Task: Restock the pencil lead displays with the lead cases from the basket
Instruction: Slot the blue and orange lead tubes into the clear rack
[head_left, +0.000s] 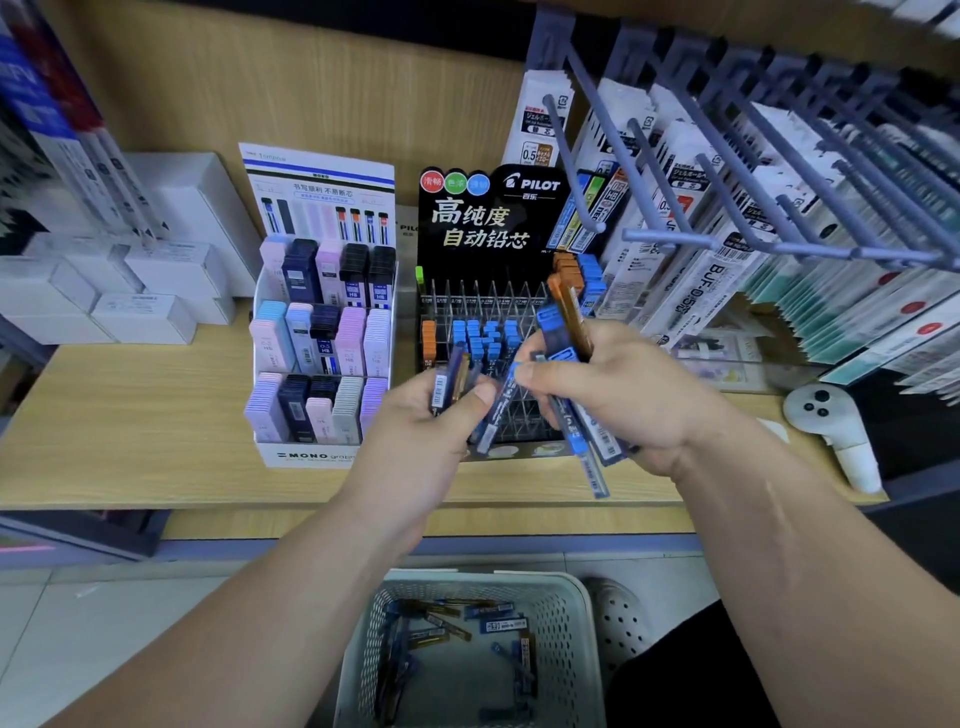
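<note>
Basket (581, 618) is nearest, down on the floor, with loose lead cases (441, 626) in it. Over the shelf (130, 426), left hand (431, 431) pinches a few cases (448, 384), right hand (618, 400) grips a fat bunch (563, 332), both just in front of the black display (488, 228). White display (322, 452) is just left.

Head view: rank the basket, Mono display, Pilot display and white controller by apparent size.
Pilot display and Mono display: about alike, unranked.
Basket: comparable, but nearer the camera and cut off by the frame, so unsure.
White controller: clearly smallest.
</note>
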